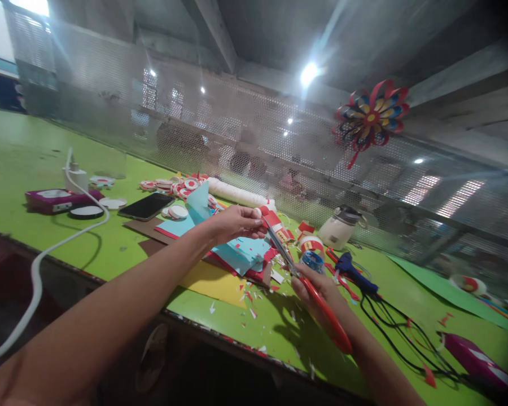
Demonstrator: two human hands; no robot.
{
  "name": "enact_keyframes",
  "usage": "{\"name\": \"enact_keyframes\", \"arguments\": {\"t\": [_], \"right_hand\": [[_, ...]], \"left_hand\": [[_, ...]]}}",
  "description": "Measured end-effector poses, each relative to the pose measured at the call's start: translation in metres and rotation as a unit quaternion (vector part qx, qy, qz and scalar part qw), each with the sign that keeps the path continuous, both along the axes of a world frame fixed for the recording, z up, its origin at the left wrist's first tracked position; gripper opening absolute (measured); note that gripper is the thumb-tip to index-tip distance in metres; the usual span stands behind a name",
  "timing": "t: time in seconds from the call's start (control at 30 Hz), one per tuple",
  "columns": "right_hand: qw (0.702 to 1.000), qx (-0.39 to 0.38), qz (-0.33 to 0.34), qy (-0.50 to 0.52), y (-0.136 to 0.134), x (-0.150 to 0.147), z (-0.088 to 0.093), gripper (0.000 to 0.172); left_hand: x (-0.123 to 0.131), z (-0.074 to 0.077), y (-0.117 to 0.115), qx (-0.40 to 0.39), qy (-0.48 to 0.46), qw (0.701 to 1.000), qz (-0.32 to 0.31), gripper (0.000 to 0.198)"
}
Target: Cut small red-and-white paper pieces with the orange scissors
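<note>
My left hand (236, 223) pinches a small red and white paper piece (269, 216) above the green table (34, 152). My right hand (322, 293) is closed around red-handled scissors (309, 287), whose blades (279, 246) reach up to the paper piece. Under my hands lies a pile of blue, red and yellow paper sheets (237, 256), with small red and white scraps (254, 299) scattered along the table's front edge.
A black phone (146, 206), a purple box (55, 199), a white charger with cable (76, 177) and round red-white discs (173, 185) lie at left. A white jar (339, 228), tape rolls (312, 243) and a blue glue gun (353, 270) sit right. A paper pinwheel (370, 118) hangs on the mesh.
</note>
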State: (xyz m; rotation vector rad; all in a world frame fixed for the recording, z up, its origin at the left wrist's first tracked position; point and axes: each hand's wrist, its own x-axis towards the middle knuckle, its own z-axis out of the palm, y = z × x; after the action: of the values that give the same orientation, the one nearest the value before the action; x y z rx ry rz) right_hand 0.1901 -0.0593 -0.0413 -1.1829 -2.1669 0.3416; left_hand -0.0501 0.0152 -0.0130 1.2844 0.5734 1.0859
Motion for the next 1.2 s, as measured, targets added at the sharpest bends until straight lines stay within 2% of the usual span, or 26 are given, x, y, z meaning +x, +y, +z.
{"name": "enact_keyframes", "arguments": {"t": [0.63, 0.87, 1.2], "right_hand": [[0.999, -0.028, 0.002, -0.015, -0.0045, -0.0013, 0.0052, 0.044], [1.000, -0.009, 0.000, -0.010, -0.0035, -0.0004, 0.0019, 0.042], [1.000, -0.021, -0.011, 0.010, -0.0052, -0.0019, 0.0016, 0.044]], "left_hand": [[0.0018, -0.0036, 0.0033, -0.003, 0.001, 1.000, -0.005, 0.010], [0.0011, -0.0048, 0.0038, -0.011, 0.014, 1.000, -0.004, 0.010], [0.0014, -0.0037, 0.0022, -0.032, 0.021, 0.999, 0.002, 0.012]]}}
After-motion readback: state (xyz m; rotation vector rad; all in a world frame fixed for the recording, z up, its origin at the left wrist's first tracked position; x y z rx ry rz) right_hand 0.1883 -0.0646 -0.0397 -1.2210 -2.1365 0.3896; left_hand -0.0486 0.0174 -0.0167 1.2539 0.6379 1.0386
